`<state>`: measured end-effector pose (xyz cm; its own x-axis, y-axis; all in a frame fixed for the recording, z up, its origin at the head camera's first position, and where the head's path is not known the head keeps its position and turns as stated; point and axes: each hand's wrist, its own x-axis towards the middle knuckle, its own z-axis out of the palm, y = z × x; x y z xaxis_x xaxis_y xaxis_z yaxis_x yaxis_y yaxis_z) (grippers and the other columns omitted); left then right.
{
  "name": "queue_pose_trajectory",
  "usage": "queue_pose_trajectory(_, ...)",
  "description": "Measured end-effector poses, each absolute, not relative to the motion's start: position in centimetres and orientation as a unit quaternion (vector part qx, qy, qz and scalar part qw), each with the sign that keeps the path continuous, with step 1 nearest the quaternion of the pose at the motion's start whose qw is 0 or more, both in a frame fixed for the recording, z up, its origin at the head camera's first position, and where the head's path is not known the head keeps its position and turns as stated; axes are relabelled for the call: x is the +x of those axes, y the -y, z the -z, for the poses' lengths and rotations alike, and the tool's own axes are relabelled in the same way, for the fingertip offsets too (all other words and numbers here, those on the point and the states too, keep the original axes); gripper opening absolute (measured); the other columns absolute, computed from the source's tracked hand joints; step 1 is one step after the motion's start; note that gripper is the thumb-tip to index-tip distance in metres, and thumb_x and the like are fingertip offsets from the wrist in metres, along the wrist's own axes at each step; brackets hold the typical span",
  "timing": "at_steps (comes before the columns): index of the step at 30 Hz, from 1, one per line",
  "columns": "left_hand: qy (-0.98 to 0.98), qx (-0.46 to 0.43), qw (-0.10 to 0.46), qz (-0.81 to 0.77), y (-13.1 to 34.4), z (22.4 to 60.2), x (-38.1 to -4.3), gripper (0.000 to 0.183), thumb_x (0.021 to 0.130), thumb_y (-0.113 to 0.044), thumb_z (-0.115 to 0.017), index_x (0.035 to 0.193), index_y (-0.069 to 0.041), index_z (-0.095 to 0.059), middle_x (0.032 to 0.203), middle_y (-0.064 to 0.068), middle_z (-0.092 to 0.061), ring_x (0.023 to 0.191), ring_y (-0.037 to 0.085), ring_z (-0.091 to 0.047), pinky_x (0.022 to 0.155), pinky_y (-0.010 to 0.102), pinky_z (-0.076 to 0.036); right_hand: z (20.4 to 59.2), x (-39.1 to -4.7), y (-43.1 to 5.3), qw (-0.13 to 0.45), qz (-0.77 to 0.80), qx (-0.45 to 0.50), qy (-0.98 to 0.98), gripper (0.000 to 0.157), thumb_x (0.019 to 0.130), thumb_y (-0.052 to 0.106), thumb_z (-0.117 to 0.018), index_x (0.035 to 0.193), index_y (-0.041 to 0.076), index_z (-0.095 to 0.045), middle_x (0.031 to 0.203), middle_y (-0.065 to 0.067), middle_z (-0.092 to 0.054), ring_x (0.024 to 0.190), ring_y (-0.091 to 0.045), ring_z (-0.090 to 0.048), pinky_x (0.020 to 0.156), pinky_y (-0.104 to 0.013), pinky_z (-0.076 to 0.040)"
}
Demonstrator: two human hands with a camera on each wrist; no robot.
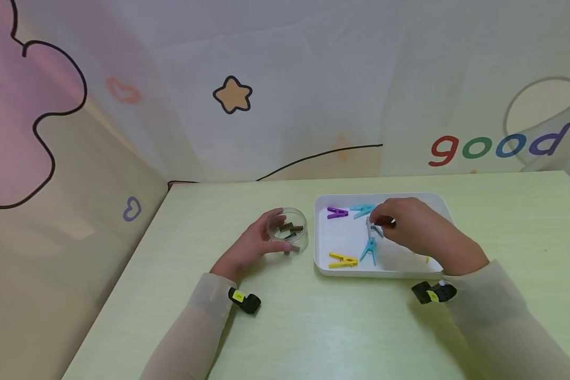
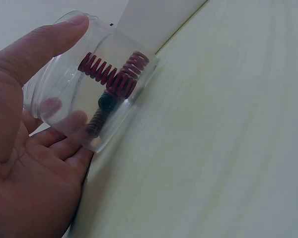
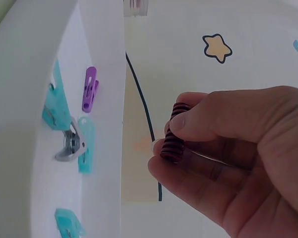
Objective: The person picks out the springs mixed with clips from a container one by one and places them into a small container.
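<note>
My left hand (image 1: 254,245) grips a clear round jar (image 1: 305,244) that stands on the table, thumb on one side and fingers on the other. Several coil springs (image 2: 121,85) lie inside it, red and dark ones showing in the left wrist view. Over the white tray (image 1: 385,274) is my right hand (image 1: 418,227), which pinches a dark red coil spring (image 3: 173,144) between thumb and fingers. Below that hand lie a grey clip (image 3: 72,143) and light blue clothespins (image 1: 370,250).
The tray also holds a purple clothespin (image 1: 337,212) at its back left and a yellow clothespin (image 1: 343,261) at its front left. Its right part is covered by my right hand and arm. Behind the table (image 1: 313,327) hangs a printed cloth (image 1: 304,105).
</note>
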<state>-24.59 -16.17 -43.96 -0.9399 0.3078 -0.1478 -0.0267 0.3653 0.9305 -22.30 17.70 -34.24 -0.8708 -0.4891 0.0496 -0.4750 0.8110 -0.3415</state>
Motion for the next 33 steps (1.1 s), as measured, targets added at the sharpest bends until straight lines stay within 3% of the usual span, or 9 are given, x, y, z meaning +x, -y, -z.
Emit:
queue_pose_trajectory(15,-0.814,0.088,0.146,-0.555,16.2,44.0,-24.6,0.089,0.07,-0.043,-0.085,0.142,-0.044,-0.033,0.147,-0.014,-0.044,0.145,0.014,-0.03,0.121,0.046,-0.018,34.5,-22.7,-16.2,-0.009,0.195,-0.28,-0.94,0.019,0.086,0.003,-0.067,0.104,0.007,-0.072,0.097,-0.006,-0.07,0.083,-0.017,-0.06,0.078,-0.037,-0.056)
queue_pose_trajectory(33,-0.801,0.082,0.152,-0.573,16.1,43.9,-24.5,0.087,0.071,-0.039,-0.085,0.141,-0.044,-0.034,0.148,-0.01,-0.044,0.146,0.014,-0.029,0.122,0.046,-0.016,34.6,-22.6,-14.5,-0.072,0.215,-0.311,-0.923,0.018,0.087,0.001,-0.065,0.102,0.007,-0.072,0.097,-0.005,-0.069,0.083,-0.017,-0.061,0.078,-0.036,-0.056)
